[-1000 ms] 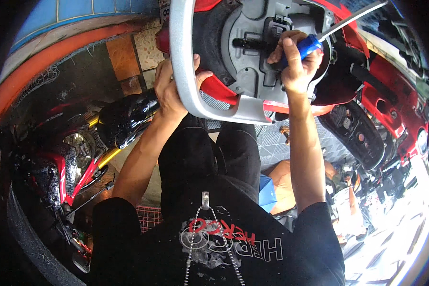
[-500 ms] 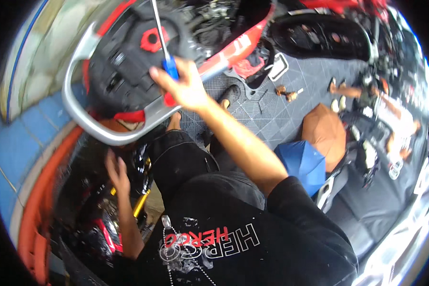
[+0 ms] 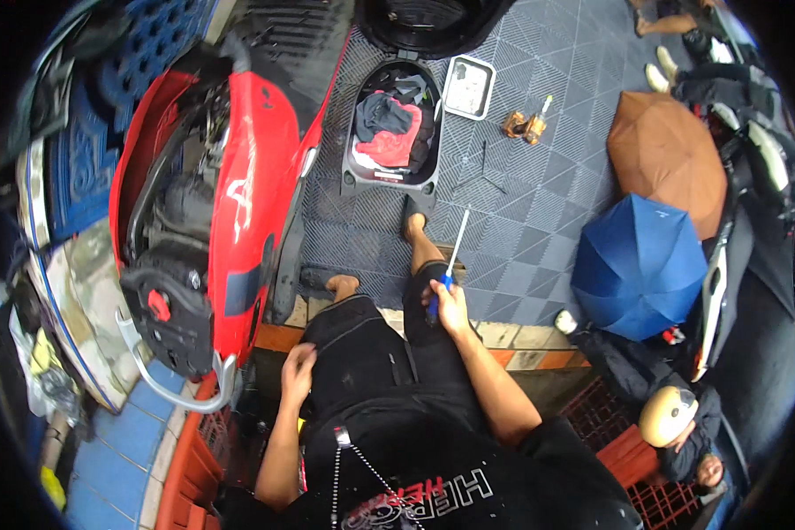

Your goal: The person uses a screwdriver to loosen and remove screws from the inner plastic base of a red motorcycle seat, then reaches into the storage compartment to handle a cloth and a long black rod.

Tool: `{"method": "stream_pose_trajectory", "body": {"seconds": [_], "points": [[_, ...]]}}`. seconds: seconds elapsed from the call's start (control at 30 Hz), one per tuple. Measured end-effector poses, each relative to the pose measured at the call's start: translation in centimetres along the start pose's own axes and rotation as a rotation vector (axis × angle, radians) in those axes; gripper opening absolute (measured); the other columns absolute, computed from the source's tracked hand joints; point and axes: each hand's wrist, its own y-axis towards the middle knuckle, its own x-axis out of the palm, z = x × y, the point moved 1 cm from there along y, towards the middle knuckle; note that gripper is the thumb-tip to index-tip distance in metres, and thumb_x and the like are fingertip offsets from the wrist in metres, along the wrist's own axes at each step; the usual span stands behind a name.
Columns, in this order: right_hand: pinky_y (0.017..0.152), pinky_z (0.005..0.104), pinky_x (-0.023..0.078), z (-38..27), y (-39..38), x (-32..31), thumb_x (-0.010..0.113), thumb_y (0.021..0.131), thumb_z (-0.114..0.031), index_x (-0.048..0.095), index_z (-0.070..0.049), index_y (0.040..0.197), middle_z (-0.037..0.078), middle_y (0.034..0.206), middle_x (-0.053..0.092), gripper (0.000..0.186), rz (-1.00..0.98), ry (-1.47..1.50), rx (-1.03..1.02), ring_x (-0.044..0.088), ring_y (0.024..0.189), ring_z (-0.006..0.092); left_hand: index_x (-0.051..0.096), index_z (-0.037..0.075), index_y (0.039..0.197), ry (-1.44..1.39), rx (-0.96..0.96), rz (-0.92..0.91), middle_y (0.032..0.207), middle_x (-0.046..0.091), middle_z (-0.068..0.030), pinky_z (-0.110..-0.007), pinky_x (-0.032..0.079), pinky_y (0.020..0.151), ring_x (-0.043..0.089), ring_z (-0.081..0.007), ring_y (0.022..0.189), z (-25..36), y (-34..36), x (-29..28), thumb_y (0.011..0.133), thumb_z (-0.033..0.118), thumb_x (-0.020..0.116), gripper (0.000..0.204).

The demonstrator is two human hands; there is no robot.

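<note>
My right hand is closed around a blue-handled screwdriver, its long metal shaft pointing up over the textured mat. My left hand hangs by my left thigh, fingers loosely bent and apart, holding nothing visible. To its left stands a red scooter with exposed inner parts, a black rear tray with a red cap and a silver grab rail.
An open bin of cloths, white tray and brass-coloured part lie on the mat. Brown and blue umbrellas lie right. A person in a cream helmet is lower right; another's legs show upper right.
Both hands have left the scooter's rear and lowered toward my thighs, the right keeping the screwdriver. My view has swung, so the scooter now sits left, with more mat showing.
</note>
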Motion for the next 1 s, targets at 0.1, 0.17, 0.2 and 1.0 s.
{"method": "stream_pose_trajectory", "body": {"seconds": [0.1,0.17,0.2,1.0], "points": [[0.058,0.0293,0.050,-4.1,0.4,-1.2,0.057,0.095,-0.030,0.065,0.000,0.078,0.008,0.070,0.065,0.035,0.001,0.027,0.135,0.064,0.062,0.0162,0.062,0.000,0.108,0.004,0.150,-0.323,0.099,0.064,-0.0058,-0.029,0.048,0.086,0.060,-0.0145,0.096,9.7,12.6,7.5,0.092,0.017,0.063,0.023],[0.058,0.0288,0.049,-5.3,1.5,-3.0,0.057,0.095,-0.031,0.064,0.000,0.077,0.008,0.069,0.065,0.036,0.058,0.029,0.251,0.064,0.062,0.0160,0.062,0.002,0.105,0.203,0.340,-0.363,0.095,0.065,-0.0041,-0.030,0.049,0.081,0.061,-0.0140,0.088,14.5,22.4,13.1,0.090,0.017,0.065,0.021],[0.059,0.0292,0.050,-5.7,2.0,-3.6,0.057,0.094,-0.030,0.063,0.001,0.076,0.009,0.070,0.065,0.036,0.087,0.077,0.233,0.064,0.062,0.0168,0.062,0.002,0.102,0.267,0.425,-0.318,0.093,0.066,-0.0053,-0.031,0.050,0.079,0.061,-0.0140,0.087,14.8,27.8,15.5,0.088,0.016,0.067,0.021],[0.064,0.0342,0.050,-9.5,8.3,-7.7,0.058,0.089,-0.030,0.065,0.004,0.071,0.012,0.069,0.064,0.038,0.076,0.130,0.044,0.063,0.066,0.0222,0.075,0.017,0.099,0.755,0.370,0.440,0.103,0.067,-0.0109,-0.041,0.053,0.082,0.066,-0.0308,0.097,19.5,61.5,25.1,0.075,0.024,0.073,0.024]]}}
